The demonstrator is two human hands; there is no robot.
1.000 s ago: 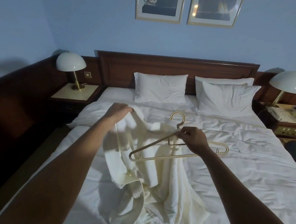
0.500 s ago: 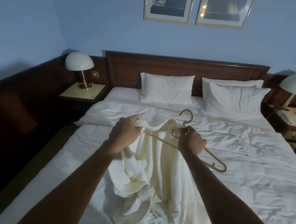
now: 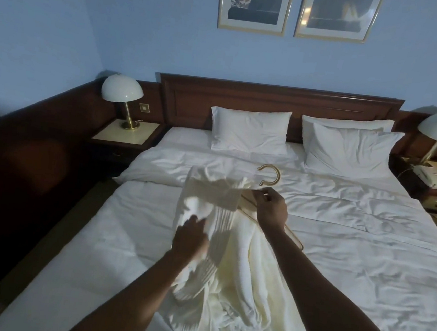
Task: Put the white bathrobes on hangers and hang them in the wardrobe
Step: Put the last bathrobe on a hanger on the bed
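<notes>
Two hands: both busy over the bed (image 3: 364,246)
Left hand (image 3: 190,238): gripping robe (image 3: 243,261) fabric
Right hand (image 3: 272,206): pinching hanger (image 3: 270,174) at its neck
Robe: draped over hanger's left arm

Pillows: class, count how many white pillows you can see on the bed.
3. One pillow leans on the headboard at centre-left; a front pillow stands right; a rear pillow peeks out behind it. Others could be hidden behind.
</notes>
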